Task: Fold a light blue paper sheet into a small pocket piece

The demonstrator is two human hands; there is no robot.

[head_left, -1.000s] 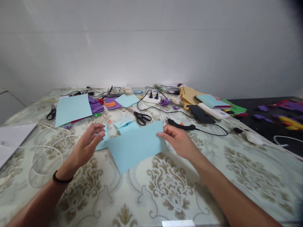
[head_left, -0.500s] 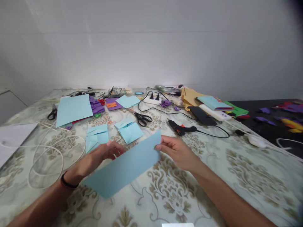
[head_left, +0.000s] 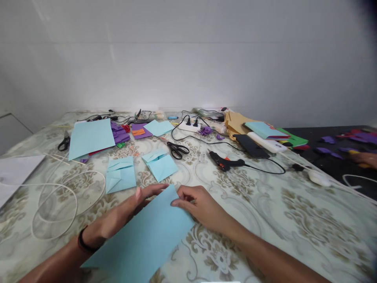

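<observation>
A light blue sheet of paper (head_left: pixel 147 236) slants across the front of the table, its lower end toward me. My right hand (head_left: pixel 203 206) pinches its upper right edge between thumb and fingers. Along the far edge of the sheet, my left hand (head_left: pixel 126 208) stretches its fingers, partly hidden by the paper, with the thumb raised and apart. Just beyond lie two folded light blue paper pieces, a left one (head_left: pixel 126 179) and a right one (head_left: pixel 163 167). Black-handled scissors (head_left: pixel 177 150) rest behind the right piece.
A glue gun (head_left: pixel 225 161) lies right of centre, its cord running to the right. Behind it are a black phone (head_left: pixel 251 146) and a white power strip (head_left: pixel 188 125). A white cable (head_left: pixel 75 196) loops at left. Another person's hand (head_left: pixel 366 158) shows at the right edge.
The sheet has come lower and nearer to me, turning to show more of its face. My right hand has moved left and down with it; my left hand's fingers now reach along the far edge.
</observation>
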